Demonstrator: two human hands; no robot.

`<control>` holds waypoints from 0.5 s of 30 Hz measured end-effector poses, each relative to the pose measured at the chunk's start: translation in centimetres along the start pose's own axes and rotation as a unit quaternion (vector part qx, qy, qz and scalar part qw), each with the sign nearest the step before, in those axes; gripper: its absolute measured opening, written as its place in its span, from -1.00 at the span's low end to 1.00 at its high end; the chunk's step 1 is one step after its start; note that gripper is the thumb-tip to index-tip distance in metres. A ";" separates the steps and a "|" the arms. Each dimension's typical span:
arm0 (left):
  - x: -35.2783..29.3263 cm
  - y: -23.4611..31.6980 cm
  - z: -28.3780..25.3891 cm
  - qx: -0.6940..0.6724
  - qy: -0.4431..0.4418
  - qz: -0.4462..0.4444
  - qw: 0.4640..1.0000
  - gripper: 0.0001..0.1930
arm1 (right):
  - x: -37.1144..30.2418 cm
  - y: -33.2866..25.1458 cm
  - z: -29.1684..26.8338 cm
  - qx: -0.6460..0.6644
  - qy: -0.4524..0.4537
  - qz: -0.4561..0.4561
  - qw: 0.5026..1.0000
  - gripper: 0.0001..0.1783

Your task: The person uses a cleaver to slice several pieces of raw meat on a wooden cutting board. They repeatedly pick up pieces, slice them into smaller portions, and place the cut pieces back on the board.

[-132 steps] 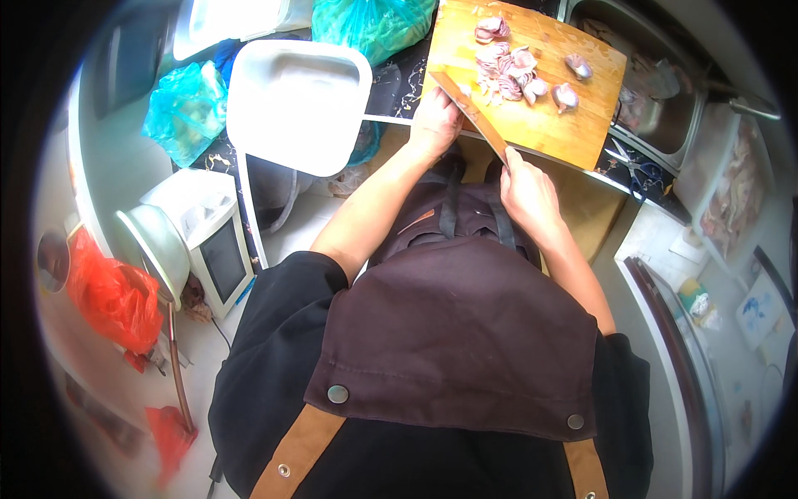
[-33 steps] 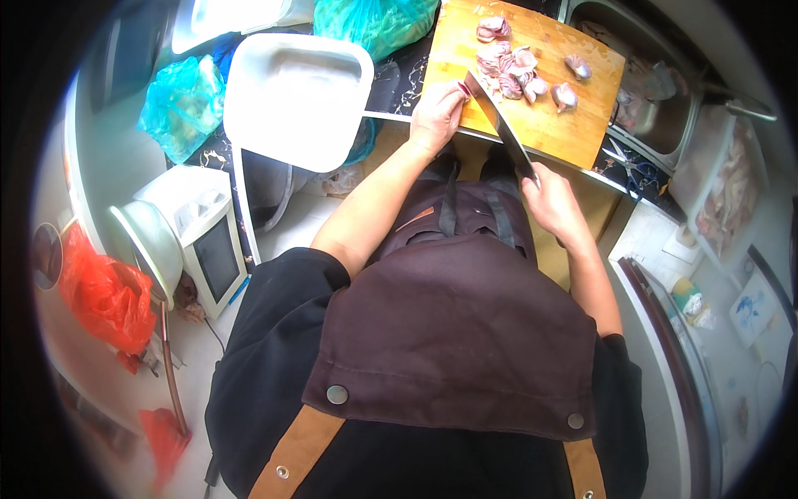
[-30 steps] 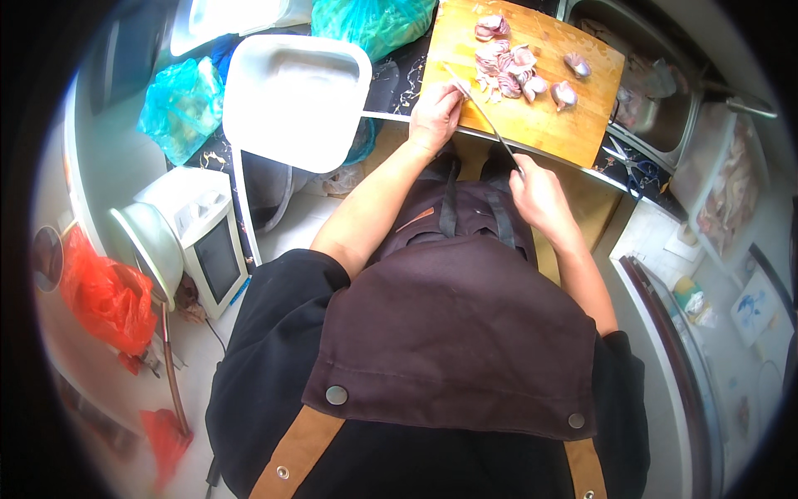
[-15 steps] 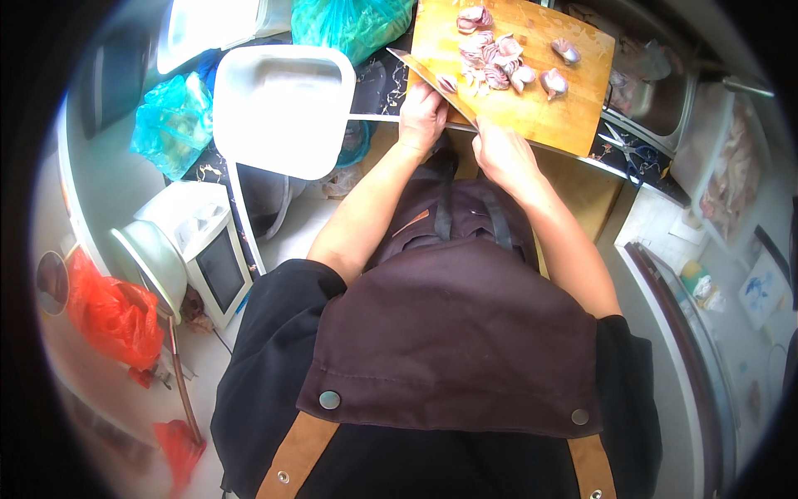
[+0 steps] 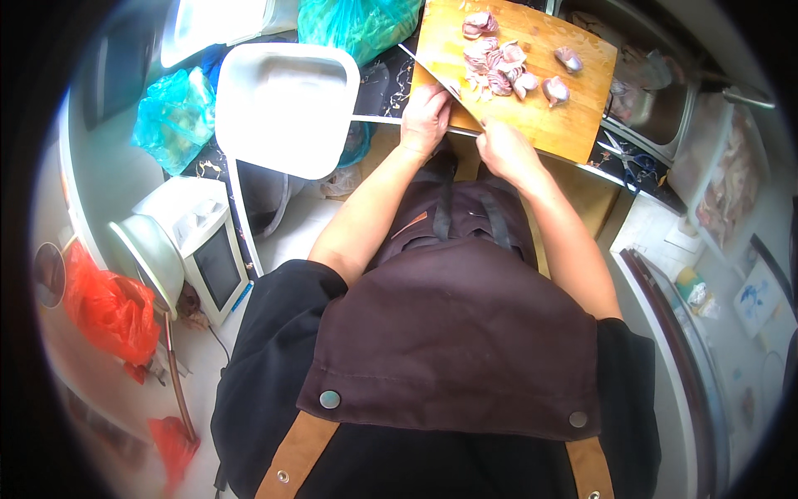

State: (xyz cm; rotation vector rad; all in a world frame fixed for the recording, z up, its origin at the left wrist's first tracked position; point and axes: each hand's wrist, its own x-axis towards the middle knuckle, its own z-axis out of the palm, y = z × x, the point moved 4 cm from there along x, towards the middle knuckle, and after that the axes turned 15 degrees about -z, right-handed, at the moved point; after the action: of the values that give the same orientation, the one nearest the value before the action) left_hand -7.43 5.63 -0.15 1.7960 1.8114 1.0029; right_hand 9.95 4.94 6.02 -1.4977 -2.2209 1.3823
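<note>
My right hand (image 5: 507, 151) is closed around the handle of a knife (image 5: 440, 81), whose blade slants up and left over the cutting board's near left edge. Beside the blade, my left hand (image 5: 426, 121) has its fingers curled and pressed together at the wooden cutting board (image 5: 582, 125); what they hold is mostly hidden. A heap of pink and purple meat pieces, like scored gizzards (image 5: 501, 60), lies on the board beyond the blade. Two rounder whole pieces, one a gizzard-like lump (image 5: 556, 91), rest apart to the right.
Left of the board stands a white plastic tub (image 5: 287, 154), with green plastic bags (image 5: 359, 29) behind it. Scissors (image 5: 629, 155) lie right of the board, by a metal sink (image 5: 673, 108) holding pale meat. A clear container (image 5: 727, 179) of meat is farther right.
The knife blade now covers the small piece that showed beside my left fingertips. Both hands stay in nearly the same place, and the whole view has shifted slightly.
</note>
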 end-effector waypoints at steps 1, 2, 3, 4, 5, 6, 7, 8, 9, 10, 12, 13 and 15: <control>0.0 -0.1 -0.1 -0.004 -0.005 -0.003 1.000 -0.77 | -0.3 1.0 0.0 0.006 -0.012 0.005 1.000 -0.71; 0.0 0.0 -0.1 -0.013 -0.002 0.001 1.000 -0.78 | -1.0 2.6 -0.2 0.036 -0.005 0.003 0.999 -0.67; 0.0 0.1 -0.3 -0.020 0.002 0.003 1.000 -0.79 | -1.7 3.3 -1.0 0.057 -0.031 0.025 0.998 -0.67; 0.1 0.2 -0.5 -0.027 0.004 0.005 1.000 -0.80 | -2.7 3.9 -1.9 0.077 -0.057 0.048 0.994 -0.67; 0.2 0.3 -0.7 -0.029 0.002 0.007 1.000 -0.81 | -3.8 5.1 -2.2 0.099 -0.058 0.044 0.992 -0.66; 0.2 0.2 -0.7 -0.030 0.000 0.003 1.000 -0.81 | -4.8 6.1 -2.5 0.122 -0.058 0.039 0.990 -0.65; 0.1 0.1 -0.6 -0.032 -0.004 -0.001 0.999 -0.81 | -5.9 6.1 -3.0 0.124 -0.069 0.060 0.988 -0.64; 0.0 -0.1 -0.5 -0.033 -0.007 -0.006 0.999 -0.81 | -6.6 5.9 -3.3 0.141 -0.058 0.064 0.986 -0.65; 0.0 0.1 -0.6 -0.032 -0.006 -0.006 0.999 -0.81 | -7.4 5.7 -3.5 0.157 -0.045 0.069 0.984 -0.65; 0.0 0.3 -0.7 -0.031 -0.005 -0.005 0.999 -0.81 | -8.0 5.6 -3.7 0.173 -0.031 0.074 0.982 -0.66; 0.0 0.3 -0.6 -0.030 -0.002 -0.010 1.000 -0.82 | -8.9 5.6 -3.6 0.175 -0.035 0.106 0.978 -0.70; 0.0 0.1 -0.5 -0.029 0.000 -0.016 0.999 -0.82 | -9.3 5.4 -3.7 0.161 -0.032 0.105 0.981 -0.71; 0.0 -0.1 -0.4 -0.034 -0.005 -0.042 0.999 -0.83 | -10.1 4.9 -3.9 0.138 -0.038 0.117 0.983 -0.72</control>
State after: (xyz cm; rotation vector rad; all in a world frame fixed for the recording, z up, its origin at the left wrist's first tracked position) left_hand -7.79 5.56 0.08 1.6671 1.8095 1.0093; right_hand 20.43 -0.21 8.29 -1.6669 -1.8402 1.7591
